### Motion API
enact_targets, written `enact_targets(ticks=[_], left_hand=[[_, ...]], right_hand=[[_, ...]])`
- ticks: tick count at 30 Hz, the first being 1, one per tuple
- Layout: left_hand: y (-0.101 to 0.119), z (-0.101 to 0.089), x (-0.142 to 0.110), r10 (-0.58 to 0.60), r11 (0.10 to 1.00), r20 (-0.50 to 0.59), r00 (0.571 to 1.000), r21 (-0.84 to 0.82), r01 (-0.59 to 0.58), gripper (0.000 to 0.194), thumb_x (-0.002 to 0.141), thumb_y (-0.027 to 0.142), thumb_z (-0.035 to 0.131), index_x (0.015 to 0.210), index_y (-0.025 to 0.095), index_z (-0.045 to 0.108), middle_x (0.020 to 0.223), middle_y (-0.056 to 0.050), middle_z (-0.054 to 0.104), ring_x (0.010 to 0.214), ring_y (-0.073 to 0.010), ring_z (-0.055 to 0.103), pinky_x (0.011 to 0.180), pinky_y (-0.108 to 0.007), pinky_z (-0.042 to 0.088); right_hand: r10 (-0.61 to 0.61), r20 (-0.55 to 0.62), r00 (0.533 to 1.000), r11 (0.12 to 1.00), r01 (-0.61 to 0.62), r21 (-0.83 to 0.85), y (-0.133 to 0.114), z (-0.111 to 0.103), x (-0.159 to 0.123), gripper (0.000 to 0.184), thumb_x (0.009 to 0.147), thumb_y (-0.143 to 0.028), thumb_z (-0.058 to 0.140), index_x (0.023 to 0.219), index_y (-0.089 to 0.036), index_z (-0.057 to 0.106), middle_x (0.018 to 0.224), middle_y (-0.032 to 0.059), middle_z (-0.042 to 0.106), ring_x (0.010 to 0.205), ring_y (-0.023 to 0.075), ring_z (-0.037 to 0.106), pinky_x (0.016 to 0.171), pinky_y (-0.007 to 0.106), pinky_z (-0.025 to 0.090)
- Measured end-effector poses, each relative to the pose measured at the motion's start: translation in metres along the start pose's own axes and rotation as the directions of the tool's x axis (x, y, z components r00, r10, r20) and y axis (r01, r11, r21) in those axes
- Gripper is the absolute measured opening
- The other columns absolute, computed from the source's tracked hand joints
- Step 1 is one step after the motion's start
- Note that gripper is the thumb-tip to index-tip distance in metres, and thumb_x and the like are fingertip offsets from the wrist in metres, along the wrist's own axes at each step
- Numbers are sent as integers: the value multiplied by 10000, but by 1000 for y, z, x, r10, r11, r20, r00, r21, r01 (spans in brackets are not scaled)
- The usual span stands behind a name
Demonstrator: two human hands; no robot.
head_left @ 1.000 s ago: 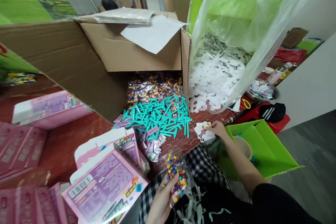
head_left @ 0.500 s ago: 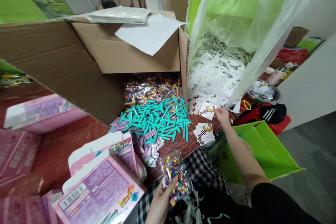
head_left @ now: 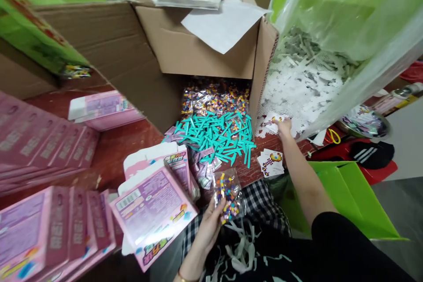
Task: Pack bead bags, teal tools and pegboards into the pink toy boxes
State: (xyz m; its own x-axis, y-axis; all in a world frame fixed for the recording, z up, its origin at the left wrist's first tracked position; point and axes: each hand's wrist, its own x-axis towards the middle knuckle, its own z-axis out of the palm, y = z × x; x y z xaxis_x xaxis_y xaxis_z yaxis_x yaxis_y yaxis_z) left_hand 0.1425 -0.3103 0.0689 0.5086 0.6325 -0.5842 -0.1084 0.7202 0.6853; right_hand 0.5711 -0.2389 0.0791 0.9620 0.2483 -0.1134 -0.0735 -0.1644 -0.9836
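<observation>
My left hand (head_left: 211, 217), at the front, is closed on a clear plastic bag (head_left: 230, 194) of small coloured cubes, above my lap. My right hand (head_left: 284, 128) is reaching out at the edge of the white scraps, its fingers pinching a white card (head_left: 270, 123) printed with a pixel pattern. Nearer to me on the red table lies a small fanned stack of similar cards (head_left: 271, 163). To its left is a heap of turquoise plastic sticks (head_left: 214, 136), with small lilac sachets (head_left: 205, 167) in front of it.
An open cardboard box (head_left: 205, 53) lies behind the heap, holding bags of coloured cubes (head_left: 214, 97). Pink boxes (head_left: 155, 207) stand and lie on the left. White scraps (head_left: 297, 83) fill the right back. A green bin (head_left: 353, 198) is at lower right.
The view has swung left, showing more pink boxes. My right hand has moved the card farther away from me, towards the white scraps. My left hand still holds the bag.
</observation>
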Motion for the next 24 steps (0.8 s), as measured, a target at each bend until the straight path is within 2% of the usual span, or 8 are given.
enact_targets(ticks=[4,7,9,11,14,16,21,24], left_hand=[[-4,0,4,114,988,95,989,-114,-103,846,662,647,722,1368,267,452,1222,-116,660,1057,-294,665,887,-418,535],[-14,5,8,183,975,169,969,-158,-157,875,610,630,773,1339,252,472,1270,-134,627,1085,-306,645,915,-438,522],[-21,11,9,224,973,119,967,-94,-213,805,624,502,822,1303,217,497,1257,-129,635,1094,-283,637,952,-420,505],[-26,14,9,250,968,53,967,-39,-248,675,691,378,805,1268,184,514,1228,-121,657,1103,-254,633,998,-399,476],[-28,12,4,254,966,4,967,-52,-253,573,727,318,782,1223,161,541,1197,-126,679,1090,-252,643,1003,-395,471],[-26,8,-2,233,970,-10,972,-68,-233,573,706,302,797,1204,150,558,1175,-135,689,1068,-269,654,986,-404,482],[-19,5,-13,229,960,-38,973,-156,-232,639,692,279,808,1252,150,530,1151,-132,700,1047,-282,667,980,-428,487],[-17,4,-13,239,954,-40,970,-178,-243,624,686,274,817,1232,155,540,1158,-129,697,1061,-277,660,991,-429,480]], right_hand=[[-13,199,980,986,-21,167,2,-38,-75,422,636,-325,802,947,-154,574,902,77,679,779,212,674,667,333,577],[22,676,737,980,-151,132,39,-61,-174,509,617,-334,851,1042,-194,608,866,50,696,719,216,676,636,350,579],[-1,819,574,997,-65,46,62,-60,-228,495,687,-368,816,1112,-229,602,878,44,700,739,220,678,669,366,578],[-186,800,571,966,257,41,68,-41,-250,291,837,-385,678,1079,-227,649,938,67,691,853,231,671,790,394,562],[-466,742,482,589,795,-147,45,12,-222,259,961,-221,452,1058,-181,688,1117,128,650,1113,255,580,1004,434,456],[-428,830,358,358,910,-208,21,52,-186,309,920,-98,444,1138,-149,658,1217,161,611,1184,276,525,1038,461,418],[-363,900,240,301,945,-130,-19,105,-136,352,794,9,517,1101,-108,644,1078,159,649,1109,280,561,1002,421,445],[-488,815,312,451,890,-71,-28,84,-142,437,855,-68,482,1286,-132,502,1160,148,605,1042,244,597,919,397,506]])
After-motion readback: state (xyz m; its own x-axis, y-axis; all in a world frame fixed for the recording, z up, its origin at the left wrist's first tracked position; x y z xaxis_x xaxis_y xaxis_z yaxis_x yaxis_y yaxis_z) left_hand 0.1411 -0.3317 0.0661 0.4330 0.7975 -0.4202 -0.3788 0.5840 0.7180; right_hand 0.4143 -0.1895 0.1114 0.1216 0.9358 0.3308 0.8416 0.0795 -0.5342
